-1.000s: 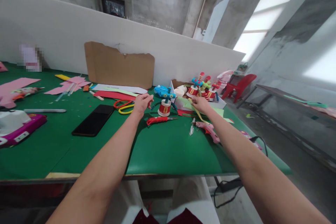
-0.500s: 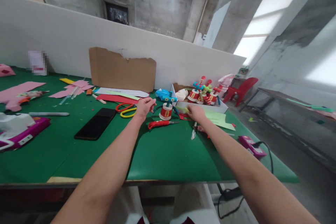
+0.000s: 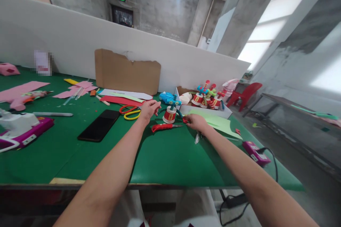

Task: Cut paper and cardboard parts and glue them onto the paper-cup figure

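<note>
A paper-cup figure (image 3: 169, 114) with a red and white body, a blue head and coiled dark arms stands on the green table. At its left coiled arm is my left hand (image 3: 149, 111), fingers curled together; whatever is between them is hidden. To the right of the figure, my right hand (image 3: 197, 122) pinches a small red paper piece (image 3: 185, 120) near the other coiled arm. A red-handled knife (image 3: 163, 127) lies in front of the figure. Light green paper (image 3: 222, 125) is spread beyond my right hand, partly covered by it.
Scissors (image 3: 132, 114) and a black phone (image 3: 99, 125) lie left of my left hand. Behind, a white box (image 3: 226, 112) holds several similar figures (image 3: 205, 95). Cardboard (image 3: 128, 72) leans on the white partition. Power strips (image 3: 255, 153) and a pink glue gun (image 3: 22, 102) are also there.
My right hand has moved down and slightly left, from the green paper to the red piece, now in its fingertips. My left hand stays by the figure. The view has shifted slightly.
</note>
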A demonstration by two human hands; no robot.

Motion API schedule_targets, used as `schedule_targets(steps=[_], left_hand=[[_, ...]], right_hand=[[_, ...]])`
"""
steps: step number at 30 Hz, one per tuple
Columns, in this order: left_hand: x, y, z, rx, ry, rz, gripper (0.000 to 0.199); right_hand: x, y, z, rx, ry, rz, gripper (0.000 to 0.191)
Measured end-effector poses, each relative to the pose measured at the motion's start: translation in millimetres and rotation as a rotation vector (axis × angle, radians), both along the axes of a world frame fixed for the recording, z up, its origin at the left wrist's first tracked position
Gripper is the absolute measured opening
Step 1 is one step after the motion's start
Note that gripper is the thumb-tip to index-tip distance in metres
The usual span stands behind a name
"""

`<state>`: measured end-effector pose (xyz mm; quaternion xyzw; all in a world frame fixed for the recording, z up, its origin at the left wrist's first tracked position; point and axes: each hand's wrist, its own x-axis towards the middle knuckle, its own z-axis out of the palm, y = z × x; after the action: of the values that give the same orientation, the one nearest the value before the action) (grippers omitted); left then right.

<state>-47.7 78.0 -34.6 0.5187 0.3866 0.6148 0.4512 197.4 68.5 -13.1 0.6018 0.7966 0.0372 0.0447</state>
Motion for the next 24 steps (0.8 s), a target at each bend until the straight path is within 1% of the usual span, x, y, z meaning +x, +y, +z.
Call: schedule_targets(steps=[2, 3, 6, 8, 12, 16, 18, 20, 22, 23, 24], left_hand=[[0, -1, 0.6, -0.003, 0.003, -0.008, 0.027], [0, -1, 0.9, -0.006, 0.004, -0.009, 0.027], [0, -2, 1.7, -0.012, 0.004, -0.008, 0.027], [0, -2, 2.1, -0.013, 0.004, -0.008, 0.026], [0, -2, 2.5, -0.011, 0.004, -0.008, 0.026], [0, -1, 2.5, -0.012, 0.004, -0.005, 0.026], [0, -1, 2.6, -0.011, 0.0, 0.0, 0.026], [-1, -1, 2.9, -0.009, -0.003, 0.003, 0.027], [-1, -2, 3.2, -0.006, -0.008, 0.0, 0.028], [-1, -2, 3.4, -0.005, -0.011, -0.002, 0.028], [-1, -2, 3.5, -0.004, -0.016, -0.004, 0.028]], right_hand=[[-3, -3, -1.5, 0.015, -0.034, 0.045, 0.034], [-4, -3, -2.4, 0.029, -0.053, 0.059, 0.035], [-8, -1, -7.2, 0.061, -0.077, 0.072, 0.03], [-8, 2, -10.9, 0.076, -0.047, 0.057, 0.029], [-2, 8, -12.0, 0.123, 0.061, 0.022, 0.027], [9, 18, 1.6, 0.242, 0.286, -0.03, 0.023], [15, 23, 12.6, 0.333, 0.468, -0.083, 0.022], [20, 25, 25.0, 0.39, 0.808, -0.15, 0.021], [23, 20, 37.3, 0.372, 1.25, -0.208, 0.02], [24, 16, 42.8, 0.333, 1.449, -0.229, 0.02], [24, 10, 47.5, 0.275, 1.596, -0.241, 0.02]])
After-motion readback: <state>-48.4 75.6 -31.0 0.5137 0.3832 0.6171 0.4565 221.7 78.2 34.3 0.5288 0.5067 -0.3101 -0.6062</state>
